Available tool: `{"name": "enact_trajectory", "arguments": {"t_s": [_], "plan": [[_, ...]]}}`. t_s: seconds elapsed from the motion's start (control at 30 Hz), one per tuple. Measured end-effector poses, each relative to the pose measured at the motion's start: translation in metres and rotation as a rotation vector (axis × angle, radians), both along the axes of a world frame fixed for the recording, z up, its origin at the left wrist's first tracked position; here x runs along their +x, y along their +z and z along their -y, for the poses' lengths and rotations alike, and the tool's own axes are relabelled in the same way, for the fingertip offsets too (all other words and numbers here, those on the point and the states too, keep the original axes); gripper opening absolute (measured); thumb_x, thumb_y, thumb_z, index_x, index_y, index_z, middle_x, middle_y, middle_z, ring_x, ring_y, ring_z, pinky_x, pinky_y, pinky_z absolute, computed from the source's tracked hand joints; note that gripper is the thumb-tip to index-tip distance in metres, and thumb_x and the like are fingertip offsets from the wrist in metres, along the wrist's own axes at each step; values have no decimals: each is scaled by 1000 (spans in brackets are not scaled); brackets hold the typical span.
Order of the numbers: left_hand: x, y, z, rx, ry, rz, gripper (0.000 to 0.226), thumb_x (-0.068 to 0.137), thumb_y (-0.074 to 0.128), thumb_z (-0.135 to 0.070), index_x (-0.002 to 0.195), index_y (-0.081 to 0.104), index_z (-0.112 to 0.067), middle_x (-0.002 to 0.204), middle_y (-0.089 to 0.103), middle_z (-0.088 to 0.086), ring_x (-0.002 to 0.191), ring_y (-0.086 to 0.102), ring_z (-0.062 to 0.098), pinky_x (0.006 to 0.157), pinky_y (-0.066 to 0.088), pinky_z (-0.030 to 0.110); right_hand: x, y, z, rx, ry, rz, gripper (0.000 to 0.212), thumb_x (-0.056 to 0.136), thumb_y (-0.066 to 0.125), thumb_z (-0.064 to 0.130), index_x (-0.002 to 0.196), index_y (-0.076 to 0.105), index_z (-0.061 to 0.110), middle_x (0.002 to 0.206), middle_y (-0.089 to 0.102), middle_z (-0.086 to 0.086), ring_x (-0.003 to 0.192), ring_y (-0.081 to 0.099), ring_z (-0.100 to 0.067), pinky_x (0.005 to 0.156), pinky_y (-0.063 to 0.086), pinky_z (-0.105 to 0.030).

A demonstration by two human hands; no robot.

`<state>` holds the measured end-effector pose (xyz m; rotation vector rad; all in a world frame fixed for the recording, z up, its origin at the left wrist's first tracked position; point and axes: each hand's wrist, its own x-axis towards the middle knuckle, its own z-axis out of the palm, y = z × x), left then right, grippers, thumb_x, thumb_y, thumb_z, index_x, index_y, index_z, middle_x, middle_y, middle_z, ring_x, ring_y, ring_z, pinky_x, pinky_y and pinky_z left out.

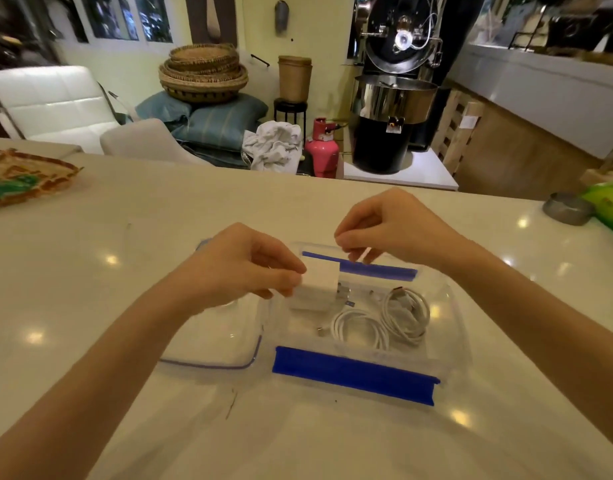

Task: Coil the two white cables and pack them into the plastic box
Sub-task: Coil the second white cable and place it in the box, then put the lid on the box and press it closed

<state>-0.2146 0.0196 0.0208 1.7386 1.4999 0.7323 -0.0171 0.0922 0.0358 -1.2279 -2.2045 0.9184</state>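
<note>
Holding two coiled cables point(384, 320), clear box point(450, 341), left fingers point(284, 275) pinching charger point(319, 285), right pinching perhaps paper.

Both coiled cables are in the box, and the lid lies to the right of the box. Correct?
Not quite. The head view shows the lid lying to the left of the box, not the right. Both coiled cables are in the box.

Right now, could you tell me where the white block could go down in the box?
The left part of the plastic box, under the white block, looks bare. The right part is crowded by two coiled cables.
</note>
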Motion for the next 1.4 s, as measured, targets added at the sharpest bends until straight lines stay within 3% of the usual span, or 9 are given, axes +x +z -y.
{"name": "enact_trajectory", "arguments": {"t_s": [0.1,0.17,0.33,0.47,0.73,0.87,1.0,1.13,1.4], "plan": [[-40,-1,6,16,157,185,16,76,68,-4,79,72,-19,74,75,3,65,69,4,54,53,13,-24,6,-27,-18,71,-38,6,81,66,12,81,70,15,75,72,-1,62,68,-6,54,54,-15],[-64,-13,8,62,299,135,16,75,69,-2,81,71,-17,75,74,5,62,66,2,56,53,12,-41,-2,-47,-39,88,5,8,81,65,12,87,70,12,81,72,-5,66,68,-8,57,56,-16],[-101,-49,18,-35,542,-20,31,72,74,-13,101,66,-7,89,68,11,82,63,21,73,46,27,-83,-35,-86,-127,93,261,20,83,64,18,97,67,6,94,70,-10,74,63,-12,59,54,-21],[-106,-65,28,-60,603,-110,41,71,76,-23,108,64,-8,98,68,10,88,63,20,82,47,29,-103,-53,-97,-183,90,382,25,80,67,25,95,67,5,88,68,-7,79,63,-18,61,52,-23],[-99,-70,31,-5,628,-292,30,77,70,-22,104,67,-8,96,70,9,80,57,13,70,35,16,-113,-54,-95,-162,76,446,28,71,76,23,89,69,3,88,69,-10,77,64,-21,65,54,-29],[-95,-71,29,11,633,-295,27,74,72,-22,96,70,-7,84,68,7,77,57,15,68,36,19,-114,-55,-91,-127,85,486,37,68,78,30,90,69,2,87,69,-10,79,64,-22,72,56,-35],[-93,-73,28,67,678,-264,17,75,71,-13,86,71,-1,75,62,7,73,55,19,68,38,23,-114,-56,-89,-122,68,468,34,69,78,25,90,70,0,92,71,-15,80,66,-25,76,57,-37],[-91,-75,29,119,704,-229,17,75,70,-10,92,72,-6,82,69,7,72,57,15,70,38,22,-114,-55,-87,-96,43,443,32,70,76,23,90,70,-1,92,71,-16,83,67,-28,78,56,-39],[-94,-70,32,190,782,-119,21,75,70,-6,95,72,-7,86,71,6,69,57,9,69,37,16,-115,-43,-84,-124,-23,179,27,70,77,15,88,69,-5,85,69,-20,74,65,-27,72,58,-36]]}}
